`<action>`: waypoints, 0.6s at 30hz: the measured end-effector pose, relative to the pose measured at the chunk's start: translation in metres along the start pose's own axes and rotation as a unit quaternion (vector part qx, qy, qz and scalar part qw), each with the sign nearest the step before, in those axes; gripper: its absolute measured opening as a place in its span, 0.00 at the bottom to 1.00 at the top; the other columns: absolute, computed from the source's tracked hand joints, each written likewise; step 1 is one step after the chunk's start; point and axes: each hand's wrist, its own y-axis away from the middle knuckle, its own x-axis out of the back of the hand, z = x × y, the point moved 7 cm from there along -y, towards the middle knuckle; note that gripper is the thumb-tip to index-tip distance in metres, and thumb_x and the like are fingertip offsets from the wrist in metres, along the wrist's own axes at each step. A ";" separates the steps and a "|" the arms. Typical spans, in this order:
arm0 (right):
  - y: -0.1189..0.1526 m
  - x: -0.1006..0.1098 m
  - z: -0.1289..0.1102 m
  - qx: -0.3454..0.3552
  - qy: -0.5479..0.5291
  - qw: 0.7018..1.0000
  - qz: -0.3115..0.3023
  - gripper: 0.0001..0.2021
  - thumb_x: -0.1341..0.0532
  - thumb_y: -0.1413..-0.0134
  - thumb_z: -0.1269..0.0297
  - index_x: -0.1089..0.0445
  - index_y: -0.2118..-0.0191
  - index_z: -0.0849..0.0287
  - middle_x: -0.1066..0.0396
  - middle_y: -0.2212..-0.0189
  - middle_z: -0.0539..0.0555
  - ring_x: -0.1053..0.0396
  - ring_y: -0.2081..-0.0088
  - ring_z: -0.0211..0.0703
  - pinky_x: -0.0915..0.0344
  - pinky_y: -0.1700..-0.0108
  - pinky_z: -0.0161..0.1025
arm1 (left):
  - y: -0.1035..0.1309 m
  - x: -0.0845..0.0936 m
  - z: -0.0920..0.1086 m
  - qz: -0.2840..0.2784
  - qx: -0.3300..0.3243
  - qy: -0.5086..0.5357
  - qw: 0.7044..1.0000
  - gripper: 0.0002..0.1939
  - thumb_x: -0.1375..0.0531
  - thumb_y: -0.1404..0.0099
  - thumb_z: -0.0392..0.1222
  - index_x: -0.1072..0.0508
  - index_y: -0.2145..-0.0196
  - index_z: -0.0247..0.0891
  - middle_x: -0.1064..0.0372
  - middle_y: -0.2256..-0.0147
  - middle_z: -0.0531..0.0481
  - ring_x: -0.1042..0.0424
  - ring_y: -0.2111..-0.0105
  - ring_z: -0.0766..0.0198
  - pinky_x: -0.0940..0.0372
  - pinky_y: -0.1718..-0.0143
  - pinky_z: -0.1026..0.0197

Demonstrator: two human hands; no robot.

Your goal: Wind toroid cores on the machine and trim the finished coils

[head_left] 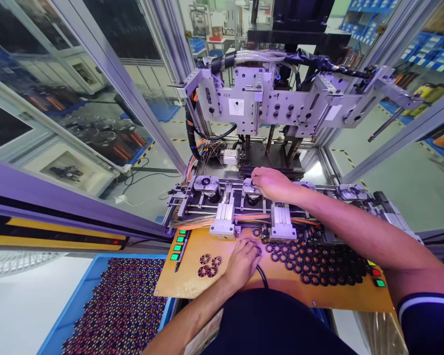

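Observation:
My right hand [272,185] reaches across to the second fixture [250,187] of the machine, its fingertips pinched at the top of it. A sliver of a dark ring shows at those fingertips; most of it is hidden. On the orange-brown work plate [187,282], my left hand [243,261] is lowered with fingers curled around a small dark ring [259,251]. Many similar dark rings [303,261] lie packed to its right. To its left sits a small group of reddish-dark toothed rings [207,266]. The leftmost fixture [206,182] holds a dark round part.
A blue tray [79,291] full of dark, reddish parts stands at lower left. Green buttons [177,248] line the plate's left edge; red and green buttons [378,277] sit at its right. A metal tooling plate [259,101] with rods hangs above the fixtures. Aluminium posts [122,88] frame the station.

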 end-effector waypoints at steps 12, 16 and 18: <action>0.042 -0.003 -0.009 0.034 -0.002 0.999 0.003 0.25 0.48 0.47 0.85 0.28 0.46 0.67 0.33 0.41 0.61 0.40 0.37 0.56 0.37 0.42 0.53 | 0.025 0.091 0.028 0.123 0.059 0.142 0.980 0.04 0.35 0.38 0.34 0.28 0.67 0.39 0.23 0.63 0.47 0.24 0.59 0.60 0.30 0.56 0.57; 0.042 -0.001 -0.005 0.015 -0.011 1.000 0.023 0.27 0.47 0.50 0.86 0.29 0.45 0.66 0.33 0.41 0.61 0.43 0.35 0.57 0.38 0.41 0.55 | 0.035 0.098 0.030 0.145 0.101 0.174 0.969 0.08 0.35 0.39 0.33 0.29 0.62 0.40 0.23 0.61 0.47 0.22 0.60 0.61 0.28 0.59 0.60; 0.040 -0.002 -0.003 0.007 -0.020 0.999 0.030 0.27 0.47 0.52 0.87 0.28 0.46 0.67 0.34 0.41 0.62 0.43 0.35 0.59 0.37 0.42 0.57 | 0.042 0.097 0.029 0.154 0.139 0.239 0.948 0.12 0.35 0.39 0.33 0.31 0.58 0.40 0.23 0.59 0.46 0.21 0.61 0.62 0.27 0.60 0.61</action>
